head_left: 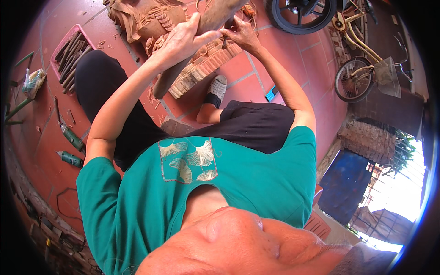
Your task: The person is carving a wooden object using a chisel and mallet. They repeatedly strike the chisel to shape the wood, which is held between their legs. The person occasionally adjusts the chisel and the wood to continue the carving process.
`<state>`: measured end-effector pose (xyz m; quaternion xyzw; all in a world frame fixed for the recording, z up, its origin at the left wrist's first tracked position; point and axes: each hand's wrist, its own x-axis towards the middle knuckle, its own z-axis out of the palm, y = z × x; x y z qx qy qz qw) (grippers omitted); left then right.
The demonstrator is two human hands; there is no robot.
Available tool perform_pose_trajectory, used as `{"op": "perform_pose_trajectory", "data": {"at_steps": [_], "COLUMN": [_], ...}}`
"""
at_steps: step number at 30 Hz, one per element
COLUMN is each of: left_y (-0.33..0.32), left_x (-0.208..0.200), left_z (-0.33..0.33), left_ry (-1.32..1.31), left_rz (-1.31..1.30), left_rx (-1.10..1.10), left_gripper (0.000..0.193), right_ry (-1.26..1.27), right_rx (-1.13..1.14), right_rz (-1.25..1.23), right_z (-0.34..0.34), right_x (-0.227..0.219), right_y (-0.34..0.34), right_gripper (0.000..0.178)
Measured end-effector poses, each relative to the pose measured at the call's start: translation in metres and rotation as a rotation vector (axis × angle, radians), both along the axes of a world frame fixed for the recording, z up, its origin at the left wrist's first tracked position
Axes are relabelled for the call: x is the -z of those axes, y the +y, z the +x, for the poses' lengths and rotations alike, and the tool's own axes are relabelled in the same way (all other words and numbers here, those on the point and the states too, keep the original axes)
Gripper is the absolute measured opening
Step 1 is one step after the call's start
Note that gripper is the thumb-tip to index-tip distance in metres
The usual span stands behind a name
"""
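- Left, near: two green rotary tools (72,139) lie on the tiles, one just beyond the other, both within arm's reach of the sitter.
- Left, farther: pink basket (85,35) crammed with dark rod-like hand tools (71,59), laid lengthwise, presumably so each lifts out easily from beside the knee.
- Far, left of centre: carved wooden piece (144,23) in deep relief on the floor.
- Centre: left hand (181,40) lies against a long rounded timber (217,17), thumb spread rightward, probably to steady it; how firmly it closes, cannot tell. The timber slants from far right to near left, above a slatted-edged wooden part (204,68).
- Right of that: right hand (245,34), fingers bent inward by a slim dark piece (224,44); cannot tell whether it grips this.
- Right: turquoise keypad phone (272,93) on the floor, apart from the wood, perhaps to avoid chips.
- Far right: bicycle (362,41) parked.
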<state>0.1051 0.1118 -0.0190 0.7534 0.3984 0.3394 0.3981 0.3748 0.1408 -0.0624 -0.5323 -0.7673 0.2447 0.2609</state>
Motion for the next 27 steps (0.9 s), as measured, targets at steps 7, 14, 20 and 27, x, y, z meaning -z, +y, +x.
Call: {"op": "perform_pose_trajectory", "data": {"at_steps": [7, 14, 20, 27], "left_y": [0.011, 0.009, 0.000, 0.011], "left_x": [0.009, 0.004, -0.009, 0.002], "left_z": [-0.007, -0.006, 0.005, 0.002], "left_ry": [0.092, -0.011, 0.031, -0.029], "left_rz": [-0.082, -0.083, -0.069, -0.115], "left_rx": [0.067, 0.032, 0.023, 0.078], "left_gripper": [0.072, 0.072, 0.073, 0.074], "right_ry": [0.102, 0.203, 0.082, 0.206], "right_rx": [0.148, 0.158, 0.081, 0.114], "right_rz": [-0.008, -0.134, -0.017, -0.048], "right_z": [0.029, 0.025, 0.026, 0.027], "right_x": [0.005, -0.010, 0.001, 0.005], "right_y": [0.006, 0.000, 0.007, 0.008], "right_gripper": [0.029, 0.031, 0.028, 0.029]}}
